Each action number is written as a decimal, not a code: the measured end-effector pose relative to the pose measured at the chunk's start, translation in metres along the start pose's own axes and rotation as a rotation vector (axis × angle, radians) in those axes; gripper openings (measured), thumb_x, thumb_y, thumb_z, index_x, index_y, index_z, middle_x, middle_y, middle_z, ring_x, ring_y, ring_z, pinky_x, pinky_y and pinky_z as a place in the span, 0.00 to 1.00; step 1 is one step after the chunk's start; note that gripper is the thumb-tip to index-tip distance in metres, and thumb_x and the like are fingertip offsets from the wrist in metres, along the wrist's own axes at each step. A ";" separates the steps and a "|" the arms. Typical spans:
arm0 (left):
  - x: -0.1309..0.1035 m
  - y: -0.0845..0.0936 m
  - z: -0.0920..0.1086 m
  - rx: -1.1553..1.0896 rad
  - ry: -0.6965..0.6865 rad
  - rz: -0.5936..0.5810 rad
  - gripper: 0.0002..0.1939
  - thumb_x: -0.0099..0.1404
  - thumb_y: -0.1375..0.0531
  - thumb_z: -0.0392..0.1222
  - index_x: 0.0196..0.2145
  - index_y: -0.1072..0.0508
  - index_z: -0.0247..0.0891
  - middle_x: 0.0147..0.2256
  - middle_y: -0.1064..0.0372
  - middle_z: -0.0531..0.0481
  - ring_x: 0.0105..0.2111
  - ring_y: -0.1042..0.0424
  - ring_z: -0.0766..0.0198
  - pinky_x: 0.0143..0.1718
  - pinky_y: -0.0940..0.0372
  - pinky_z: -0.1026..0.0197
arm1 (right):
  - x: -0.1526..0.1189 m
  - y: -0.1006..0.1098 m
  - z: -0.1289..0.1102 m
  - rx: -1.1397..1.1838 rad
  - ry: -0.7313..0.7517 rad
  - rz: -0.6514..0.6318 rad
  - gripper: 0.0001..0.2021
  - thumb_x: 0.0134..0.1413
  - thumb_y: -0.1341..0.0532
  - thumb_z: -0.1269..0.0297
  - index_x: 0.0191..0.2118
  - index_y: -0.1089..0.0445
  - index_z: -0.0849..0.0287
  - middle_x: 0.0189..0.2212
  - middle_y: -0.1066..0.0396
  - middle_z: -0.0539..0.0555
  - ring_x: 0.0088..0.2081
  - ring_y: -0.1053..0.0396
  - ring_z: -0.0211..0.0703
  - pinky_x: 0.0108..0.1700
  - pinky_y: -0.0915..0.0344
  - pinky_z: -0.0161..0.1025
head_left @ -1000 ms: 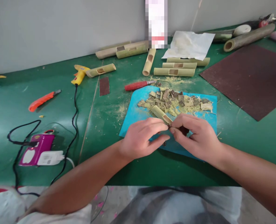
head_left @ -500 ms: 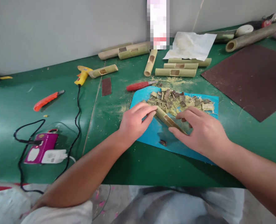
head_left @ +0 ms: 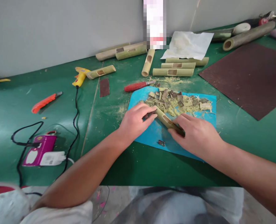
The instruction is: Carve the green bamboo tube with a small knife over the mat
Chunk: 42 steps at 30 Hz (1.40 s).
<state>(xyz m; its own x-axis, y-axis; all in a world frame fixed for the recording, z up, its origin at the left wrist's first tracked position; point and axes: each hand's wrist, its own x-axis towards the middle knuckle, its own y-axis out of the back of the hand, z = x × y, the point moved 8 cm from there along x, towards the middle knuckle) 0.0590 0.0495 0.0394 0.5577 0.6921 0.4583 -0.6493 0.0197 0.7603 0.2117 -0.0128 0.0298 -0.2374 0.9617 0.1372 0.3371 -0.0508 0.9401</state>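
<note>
A bamboo tube with a cut opening lies slantwise over a blue sheet. My left hand pinches its upper left end, where a small dark piece shows between thumb and fingers. My right hand grips the lower right end, thumb below and fingers above. Behind the tube, bamboo chips and shavings are heaped on the sheet. A small dark scrap rests on the sheet near its front edge.
A red-handled knife lies behind the sheet. Further left are a yellow glue gun, an orange cutter and a purple power box with cables. Cut bamboo tubes, white paper and a brown sheet sit farther back.
My right hand has closed around the tube's lower right end, where its fingers were apart before. My left hand stays at the other end. The view has shifted slightly.
</note>
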 end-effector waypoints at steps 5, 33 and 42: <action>0.002 0.002 0.001 -0.002 -0.014 0.047 0.07 0.71 0.40 0.36 0.42 0.21 0.35 0.37 0.23 0.47 0.36 0.24 0.65 0.41 0.29 0.64 | 0.000 -0.001 -0.002 -0.009 0.008 0.010 0.08 0.60 0.43 0.62 0.32 0.31 0.57 0.27 0.30 0.53 0.25 0.36 0.40 0.25 0.53 0.41; 0.001 -0.010 0.017 0.018 -0.141 -0.052 0.10 0.74 0.45 0.38 0.41 0.23 0.34 0.34 0.28 0.47 0.34 0.27 0.65 0.38 0.31 0.62 | -0.002 -0.006 0.000 0.026 -0.012 0.002 0.08 0.59 0.43 0.61 0.29 0.36 0.56 0.26 0.34 0.51 0.21 0.41 0.37 0.25 0.53 0.39; 0.001 -0.008 0.014 -0.014 -0.099 -0.022 0.09 0.73 0.43 0.37 0.41 0.23 0.34 0.36 0.27 0.46 0.36 0.26 0.64 0.40 0.30 0.62 | 0.000 -0.009 0.001 0.055 -0.062 -0.054 0.07 0.59 0.43 0.61 0.31 0.35 0.57 0.28 0.32 0.51 0.23 0.39 0.37 0.26 0.52 0.38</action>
<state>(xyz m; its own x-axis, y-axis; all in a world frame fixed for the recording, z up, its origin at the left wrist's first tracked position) 0.0717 0.0402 0.0399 0.6195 0.6168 0.4856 -0.6435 0.0447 0.7641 0.2100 -0.0122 0.0214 -0.1999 0.9776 0.0658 0.3756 0.0144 0.9267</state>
